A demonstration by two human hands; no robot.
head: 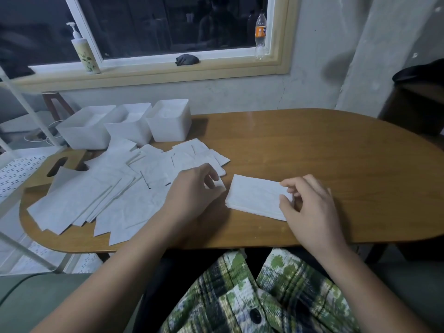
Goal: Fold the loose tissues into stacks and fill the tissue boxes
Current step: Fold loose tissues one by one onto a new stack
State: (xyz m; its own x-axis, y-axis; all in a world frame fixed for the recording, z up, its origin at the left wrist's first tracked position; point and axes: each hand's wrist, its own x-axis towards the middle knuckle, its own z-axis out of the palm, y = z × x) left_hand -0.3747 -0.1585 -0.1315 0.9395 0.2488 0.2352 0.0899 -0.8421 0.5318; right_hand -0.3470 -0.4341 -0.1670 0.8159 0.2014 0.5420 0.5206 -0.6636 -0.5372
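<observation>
Plaid shirt [252, 299]: green and white check, one dark button showing; cut off by the bottom edge.
Left hand [192, 188]: fingers curled, pinching a single tissue [220, 186] at the right edge of the heap; most of that sheet is hidden under the hand.
Right hand [310, 203]: thumb and fingertips grasp the right end of the folded stack [252, 198]; that end is covered by the hand.
Folded stack: one, lying flat on the table [324, 152] between the two hands; layers too thin to count.
Loose tissues [108, 193]: white sheets spread across the left half of the table, overlapping; too many overlaps to count.
Wooden lid [61, 164]: one, with an oval slot, partly buried under the sheets at the left.
Tissue boxes [129, 127]: three, white, open-topped, in a row touching side to side behind the heap; contents white on white, hard to make out.
Pump bottle [85, 52]: one on the sill [144, 70], leaf print, no legible text.
Soda bottle [260, 32]: one at the right end of the sill, orange label, writing too small to read.
Dark cloth [187, 60]: one crumpled lump, mid-sill.
</observation>
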